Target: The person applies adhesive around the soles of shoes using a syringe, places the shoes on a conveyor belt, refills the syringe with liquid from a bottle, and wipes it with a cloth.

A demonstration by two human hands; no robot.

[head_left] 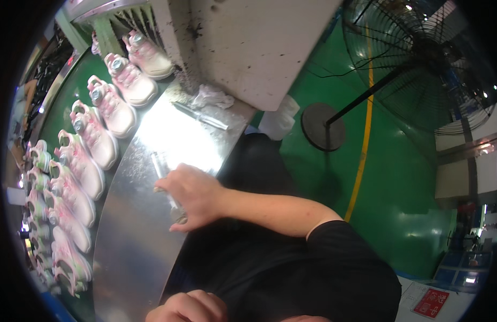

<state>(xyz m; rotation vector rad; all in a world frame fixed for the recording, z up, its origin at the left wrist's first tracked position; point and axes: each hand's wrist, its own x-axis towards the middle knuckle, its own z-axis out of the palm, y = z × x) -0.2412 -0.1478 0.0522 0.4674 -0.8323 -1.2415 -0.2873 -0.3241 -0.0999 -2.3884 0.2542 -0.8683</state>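
My right hand reaches over the metal worktop, its fingers and thumb curled round a slim, pale tool. One thin end sticks out past the fingers, and a greyish, wider end shows by the thumb. The palm hides the rest, so the exact kind cannot be made out. Down at the bottom edge, close to my body, my left hand is closed with the fingers curled in. Anything inside it is hidden. Another slim metallic tool lies farther up the worktop, apart from both hands.
The metal worktop reflects bright light. Along its left run rows of pink-and-white sneakers. Crumpled clear plastic lies beside a scuffed pale machine housing. To the right stand a white bag and a black floor fan.
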